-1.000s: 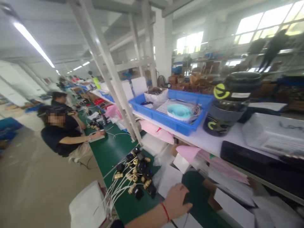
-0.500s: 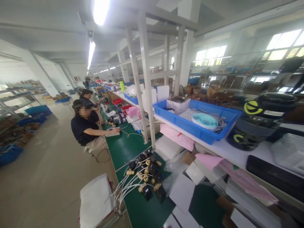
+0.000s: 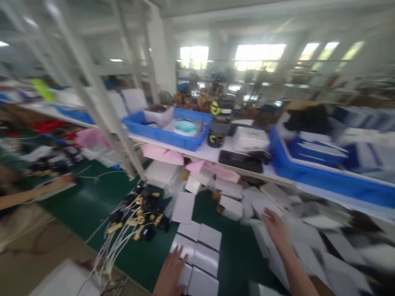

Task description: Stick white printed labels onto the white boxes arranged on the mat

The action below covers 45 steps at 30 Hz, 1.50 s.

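My left hand [image 3: 173,269] lies with its fingers spread on a block of white boxes [image 3: 205,259] set in rows on the green tabletop. Farther right, my right hand [image 3: 276,232] reaches over a heap of white cartons [image 3: 296,224], fingers stretched out and somewhat blurred. Nothing shows in its grasp, and whether it touches a carton I cannot tell. Left of the box rows sits a cluster of black-and-brass valves [image 3: 143,211] whose white cables [image 3: 115,250] hang toward the table edge. A white flat box [image 3: 183,207] lies just behind the rows.
Above the table runs a white shelf [image 3: 197,153] carrying a blue tray [image 3: 175,137], a black bucket [image 3: 217,127] and a large blue bin [image 3: 333,181]. Metal posts [image 3: 98,94] rise on the left. A co-worker's arm [image 3: 40,191] rests at the far left.
My view has swung right and down, bringing both hands and the box rows into sight. The valves and blue tray now appear farther left; the co-worker is mostly out of frame.
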Available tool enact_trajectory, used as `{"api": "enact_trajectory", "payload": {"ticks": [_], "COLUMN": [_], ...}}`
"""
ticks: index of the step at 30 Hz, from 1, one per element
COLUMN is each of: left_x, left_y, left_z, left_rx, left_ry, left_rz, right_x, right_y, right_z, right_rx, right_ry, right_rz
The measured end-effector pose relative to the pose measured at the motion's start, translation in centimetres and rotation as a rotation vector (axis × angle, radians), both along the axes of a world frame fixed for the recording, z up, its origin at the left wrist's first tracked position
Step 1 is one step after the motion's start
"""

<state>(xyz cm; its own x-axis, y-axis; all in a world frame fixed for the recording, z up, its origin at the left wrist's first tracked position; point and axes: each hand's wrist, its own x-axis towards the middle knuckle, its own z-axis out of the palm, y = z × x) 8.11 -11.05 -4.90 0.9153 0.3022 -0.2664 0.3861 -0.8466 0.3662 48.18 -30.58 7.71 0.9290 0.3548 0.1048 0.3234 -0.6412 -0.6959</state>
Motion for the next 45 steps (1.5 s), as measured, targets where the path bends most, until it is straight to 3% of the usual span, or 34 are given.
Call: {"api": "enact_trajectory", "payload": {"ticks": [5,8,11,13,16,18,21,27,33,36,41,45], "left_x": [0.7,1.1,1.3,1.5,1.6,1.6,1.5,1.2,1.2,1.3,1.4,1.3], "left_y": [2.0,2.4,2.4,2.5,2.3,2.1,1.9,1.8,1.6,1.6,1.5,1.5], "left_z": [-0.9,-0.9,0.0,0.4,0.9,1.2,1.6,2.4,2.7,3.0,3.2,2.8], "left_rx": [0.277,0.310,0.308,0.306,0.301,0.298,0.293,0.214,0.195,0.180,0.175,0.208], "left_ry": [-0.282,-0.386,-0.403,-0.395,-0.365,-0.341,-0.302,-0.197,-0.181,-0.183,-0.175,-0.199], "left_rz": [-0.135,-0.206,-0.240,-0.245,-0.248,-0.250,-0.240,-0.192,-0.168,-0.165,-0.152,-0.166], "right_x": [-1.5,-5.0,-9.3,-12.2,-16.3,-18.5,-20.6,-21.5,-20.9,-20.5,-20.6,-20.7], "right_y": [-14.7,-19.8,-22.1,-22.2,-20.4,-18.6,-16.1,-15.1,-19.0,-19.1,-15.0,-13.2], "right_z": [-1.0,-1.3,-2.0,-3.0,-5.1,-6.5,-8.3,-9.5,-8.4,-8.3,-9.0,-8.9], "right_rx": [-0.109,-0.160,-0.187,-0.296,-0.620,-0.807,-0.936,-0.958,-0.886,-0.810,-0.772,-0.749], "right_ry": [0.010,0.017,0.072,0.175,0.344,0.309,0.165,0.107,0.091,0.192,0.193,0.208], "right_rz": [-0.243,-0.268,-0.197,-0.200,-0.274,-0.272,-0.276,-0.308,-0.025,-0.123,-0.287,-0.275]}}
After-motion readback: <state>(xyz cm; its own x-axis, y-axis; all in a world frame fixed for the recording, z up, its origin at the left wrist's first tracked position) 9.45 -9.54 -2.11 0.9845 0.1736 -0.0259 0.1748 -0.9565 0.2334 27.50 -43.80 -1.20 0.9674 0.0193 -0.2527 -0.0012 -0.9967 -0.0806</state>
